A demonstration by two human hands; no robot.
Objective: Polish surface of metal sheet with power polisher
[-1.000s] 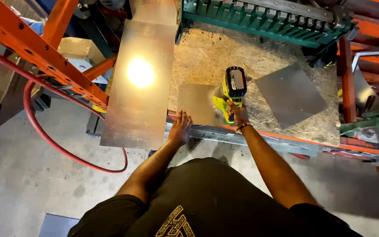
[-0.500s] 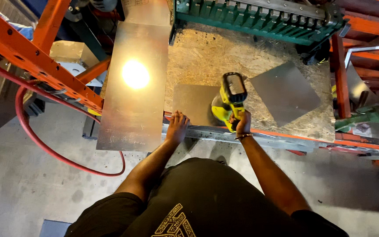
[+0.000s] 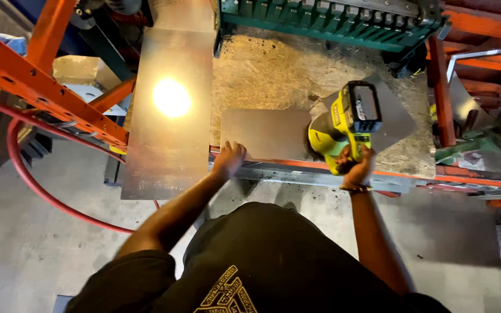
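My right hand (image 3: 356, 167) grips the handle of a yellow and black cordless power tool (image 3: 348, 123), whose nose rests at the right edge of a small flat grey metal sheet (image 3: 265, 133). That sheet lies on a chipboard bench top (image 3: 273, 69). My left hand (image 3: 229, 159) presses down on the sheet's near left corner at the bench's front edge. A second small metal sheet (image 3: 394, 116) lies behind the tool, partly hidden by it.
A long shiny metal sheet (image 3: 169, 110) with a bright light reflection lies left of the bench. Orange rack beams (image 3: 47, 93) and a red hose (image 3: 36, 185) are at the left. A green machine (image 3: 326, 17) sits at the bench's back. Grey concrete floor (image 3: 30, 255) lies below.
My right hand and the tool have shifted slightly right along the sheet's edge. My left hand stays on the sheet's near corner.
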